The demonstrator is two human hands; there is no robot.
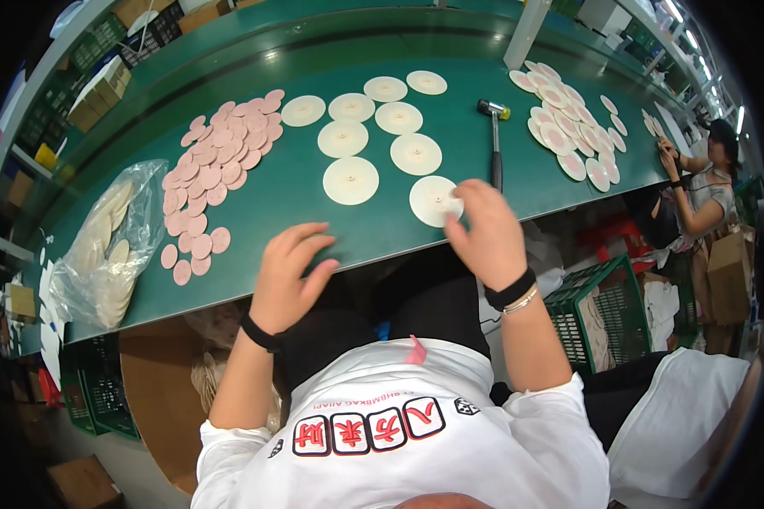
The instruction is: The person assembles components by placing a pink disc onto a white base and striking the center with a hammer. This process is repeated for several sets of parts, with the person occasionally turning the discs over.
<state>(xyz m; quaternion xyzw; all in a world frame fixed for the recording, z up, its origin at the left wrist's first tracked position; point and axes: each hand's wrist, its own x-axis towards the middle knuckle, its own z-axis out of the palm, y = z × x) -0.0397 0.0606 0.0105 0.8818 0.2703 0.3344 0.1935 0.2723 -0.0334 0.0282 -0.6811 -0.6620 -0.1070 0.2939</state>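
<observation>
My left hand (293, 276) hovers at the table's front edge, fingers apart and holding nothing. At the nearest of several round cream discs, my right hand (488, 233) has its fingertips and thumb on the right edge of that cream disc (430, 202). A small fitting shows at the disc's centre. Other cream discs, such as one large disc (351, 181) in front of me, lie in two loose rows running away from me. To their left spreads a heap of small pink discs (221, 148).
A hammer (496, 140) lies right of the rows. Beyond it are cream discs with pink centres (560, 119). A clear plastic bag (110, 246) of cream discs sits at left. Green crates (598, 310) stand below the table; another person (700, 187) works at far right.
</observation>
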